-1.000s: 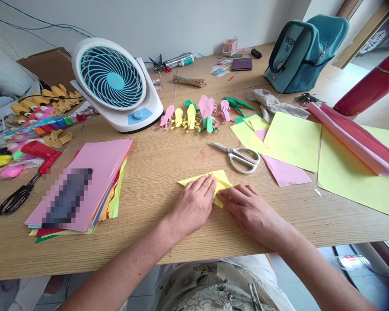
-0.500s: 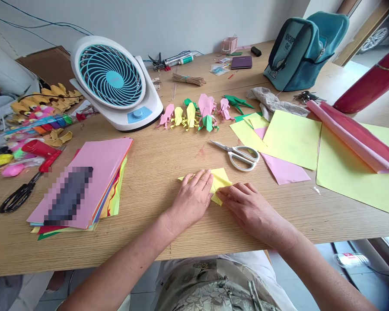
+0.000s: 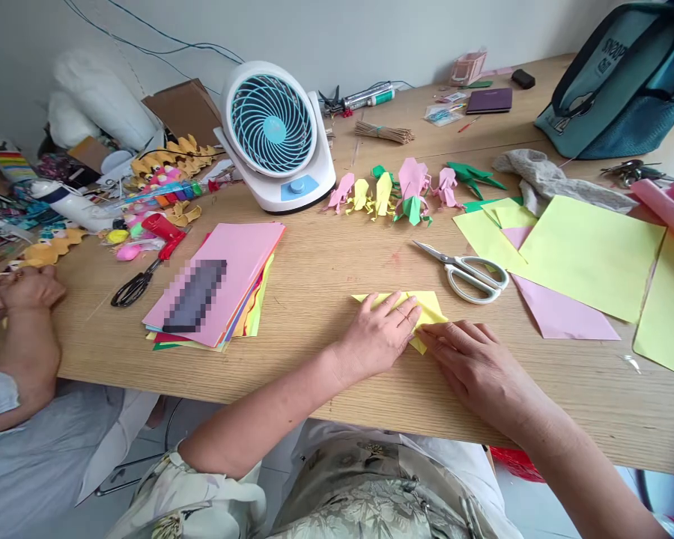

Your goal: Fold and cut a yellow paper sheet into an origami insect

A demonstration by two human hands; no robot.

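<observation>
Yellow paper (image 3: 430,305), L hand (image 3: 377,335) + R hand (image 3: 477,368) atop; bag (image 3: 600,93): "SNOOPY".

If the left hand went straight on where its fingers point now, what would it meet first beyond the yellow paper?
Probably the white-handled scissors. The left hand lies on the yellow paper, its fingers pointing forward and to the right; the exact line is hard to judge.

A white fan (image 3: 274,130) stands left of a teal bag (image 3: 606,90), with keys (image 3: 632,175) near a grey cloth (image 3: 556,180).
</observation>
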